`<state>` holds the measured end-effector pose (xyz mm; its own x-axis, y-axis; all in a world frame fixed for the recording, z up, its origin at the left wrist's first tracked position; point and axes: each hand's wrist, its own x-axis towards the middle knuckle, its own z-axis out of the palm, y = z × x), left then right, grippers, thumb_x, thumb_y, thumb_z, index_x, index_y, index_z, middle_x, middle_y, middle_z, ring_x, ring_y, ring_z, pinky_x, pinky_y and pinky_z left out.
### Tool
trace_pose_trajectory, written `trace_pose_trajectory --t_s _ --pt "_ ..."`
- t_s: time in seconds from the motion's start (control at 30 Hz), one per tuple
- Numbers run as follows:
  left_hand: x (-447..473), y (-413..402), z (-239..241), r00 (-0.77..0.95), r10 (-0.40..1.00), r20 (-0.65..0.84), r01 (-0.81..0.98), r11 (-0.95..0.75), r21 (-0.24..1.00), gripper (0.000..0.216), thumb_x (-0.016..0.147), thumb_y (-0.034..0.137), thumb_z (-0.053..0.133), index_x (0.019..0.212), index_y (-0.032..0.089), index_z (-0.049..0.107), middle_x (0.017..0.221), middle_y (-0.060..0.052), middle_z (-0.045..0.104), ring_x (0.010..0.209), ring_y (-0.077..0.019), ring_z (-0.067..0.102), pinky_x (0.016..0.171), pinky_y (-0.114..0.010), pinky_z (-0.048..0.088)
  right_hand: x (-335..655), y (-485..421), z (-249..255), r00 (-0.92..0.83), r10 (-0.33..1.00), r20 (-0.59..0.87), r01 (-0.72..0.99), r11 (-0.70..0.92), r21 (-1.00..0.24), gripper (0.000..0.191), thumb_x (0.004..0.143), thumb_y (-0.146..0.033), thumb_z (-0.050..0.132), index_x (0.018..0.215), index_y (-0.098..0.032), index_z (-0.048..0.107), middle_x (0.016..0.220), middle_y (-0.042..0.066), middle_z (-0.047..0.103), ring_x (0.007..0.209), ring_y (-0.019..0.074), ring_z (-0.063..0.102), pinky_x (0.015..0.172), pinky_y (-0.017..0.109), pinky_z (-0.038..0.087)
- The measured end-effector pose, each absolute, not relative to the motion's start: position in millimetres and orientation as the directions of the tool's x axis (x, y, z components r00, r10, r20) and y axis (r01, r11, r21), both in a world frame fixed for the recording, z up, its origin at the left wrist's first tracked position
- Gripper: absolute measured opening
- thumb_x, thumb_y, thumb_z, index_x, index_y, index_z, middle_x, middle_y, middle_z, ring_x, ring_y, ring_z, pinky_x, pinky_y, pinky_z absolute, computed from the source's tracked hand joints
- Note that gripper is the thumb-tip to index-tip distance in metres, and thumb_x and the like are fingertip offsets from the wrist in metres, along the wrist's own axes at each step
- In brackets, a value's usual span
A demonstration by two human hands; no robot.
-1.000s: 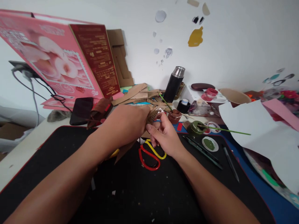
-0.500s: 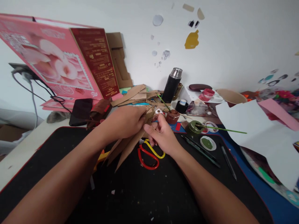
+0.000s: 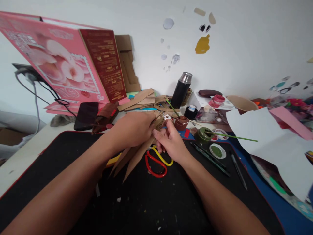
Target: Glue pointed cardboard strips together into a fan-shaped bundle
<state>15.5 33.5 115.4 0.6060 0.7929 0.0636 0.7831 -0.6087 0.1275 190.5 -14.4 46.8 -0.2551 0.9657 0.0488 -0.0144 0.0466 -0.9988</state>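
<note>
- Cardboard strips [image 3: 137,156], long and pointed, sit just left of the frame's centre. They fan down and to the left from the two hands, with their tips over the black mat [image 3: 146,202].
- The left hand [image 3: 132,129] is closed around the upper ends of the strips and holds them as one bundle.
- The right hand [image 3: 171,143] meets them from the right, with thumb and fingertips pinched on the same top end.
- Red and yellow scissors [image 3: 156,163] lie flat on the mat just below the right hand, touched by neither hand.
- The strips look already cut to shape and gathered. Their faces show bare brown card with no paint that I can make out.
- Right of the hands stand a brown paint jar [image 3: 181,123] and a green paint jar [image 3: 203,135], both open and each with a brush in it. A lid with green paint [image 3: 217,150] lies just beside them.
- More cardboard offcuts [image 3: 144,99] are heaped above the hands on the desk [image 3: 24,156], near a black flask [image 3: 182,89].
- A pink box [image 3: 56,65] leans at the upper left, and white paper [image 3: 274,143] covers the right side.
</note>
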Motion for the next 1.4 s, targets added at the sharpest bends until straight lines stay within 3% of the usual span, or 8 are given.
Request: trace_pose_trajectory --t_s 0.8,0.93,1.0,1.07,1.13,1.23,1.3,1.4 --pt "11.2 37.1 100.8 0.588 0.806 0.067 0.785 -0.589 0.191 0.025 0.102 0.027 0.041 0.088 0.021 0.061 0.088 -0.009 0.072 0.076 -0.0238 0.061 0.069 -0.038 0.041 185.1 -12.7 34.0 -0.276 0.961 0.030 -0.026 0.024 -0.999 0.052 0.093 -0.064 0.071 0.098 -0.029 0.033 0.053 -0.016 0.049 0.038 0.0125 0.052 0.037 0.021 0.032" --pt "12.0 39.0 101.2 0.627 0.765 0.149 0.746 -0.644 0.166 0.026 0.101 0.026 0.043 0.087 0.021 0.064 0.087 -0.009 0.073 0.081 -0.0256 0.066 0.088 -0.045 0.051 185.9 -12.4 35.0 -0.267 0.963 0.039 -0.039 0.030 -0.999 0.052 0.092 -0.064 0.071 0.100 -0.029 0.033 0.054 -0.016 0.050 0.038 0.0124 0.052 0.037 0.021 0.032" --pt "13.7 38.8 102.5 0.659 0.725 0.200 0.716 -0.686 0.132 0.025 0.101 0.024 0.045 0.088 0.021 0.066 0.087 -0.007 0.074 0.087 -0.0250 0.069 0.113 -0.056 0.042 186.5 -12.4 36.4 -0.259 0.965 0.046 -0.046 0.035 -0.998 0.052 0.092 -0.064 0.071 0.101 -0.030 0.033 0.054 -0.015 0.051 0.038 0.0124 0.052 0.037 0.021 0.032" --pt "16.0 37.1 104.4 0.669 0.704 0.239 0.710 -0.700 0.078 0.023 0.100 0.022 0.048 0.092 0.021 0.069 0.092 -0.005 0.076 0.096 -0.0254 0.071 0.128 -0.064 0.021 186.8 -12.7 38.4 -0.247 0.968 0.052 -0.054 0.040 -0.998 0.052 0.092 -0.064 0.071 0.102 -0.029 0.034 0.054 -0.015 0.053 0.039 0.0122 0.052 0.038 0.021 0.033" --pt "18.9 34.4 106.6 0.664 0.699 0.266 0.723 -0.690 0.008 0.022 0.101 0.023 0.049 0.098 0.020 0.071 0.100 -0.007 0.078 0.109 -0.0278 0.071 0.132 -0.066 0.007 186.9 -13.1 40.7 -0.237 0.970 0.063 -0.062 0.050 -0.997 0.051 0.093 -0.063 0.071 0.103 -0.029 0.034 0.054 -0.015 0.053 0.039 0.0121 0.052 0.039 0.022 0.034" --pt "22.9 31.2 110.5 0.670 0.691 0.272 0.729 -0.682 -0.063 0.021 0.099 0.022 0.052 0.103 0.019 0.072 0.106 -0.009 0.078 0.119 -0.0308 0.069 0.132 -0.066 0.002 187.3 -13.3 43.8 -0.225 0.971 0.075 -0.079 0.058 -0.995 0.052 0.093 -0.063 0.072 0.102 -0.029 0.034 0.055 -0.015 0.052 0.040 0.0122 0.053 0.040 0.022 0.036" --pt "24.9 30.9 113.3 0.674 0.694 0.253 0.727 -0.685 -0.056 0.020 0.097 0.021 0.052 0.101 0.019 0.072 0.105 -0.010 0.077 0.113 -0.0303 0.071 0.132 -0.065 0.009 188.0 -13.2 45.3 -0.220 0.973 0.075 -0.094 0.055 -0.994 0.053 0.092 -0.063 0.073 0.101 -0.029 0.033 0.056 -0.015 0.049 0.041 0.0123 0.054 0.041 0.023 0.038" --pt "26.8 31.8 116.4 0.644 0.740 0.194 0.757 -0.653 -0.021 0.020 0.098 0.022 0.050 0.094 0.020 0.070 0.092 -0.009 0.076 0.095 -0.0281 0.072 0.124 -0.061 0.032 188.9 -13.0 47.1 -0.212 0.974 0.076 -0.100 0.056 -0.993 0.054 0.091 -0.065 0.073 0.102 -0.029 0.033 0.058 -0.015 0.046 0.041 0.0128 0.054 0.041 0.024 0.038"
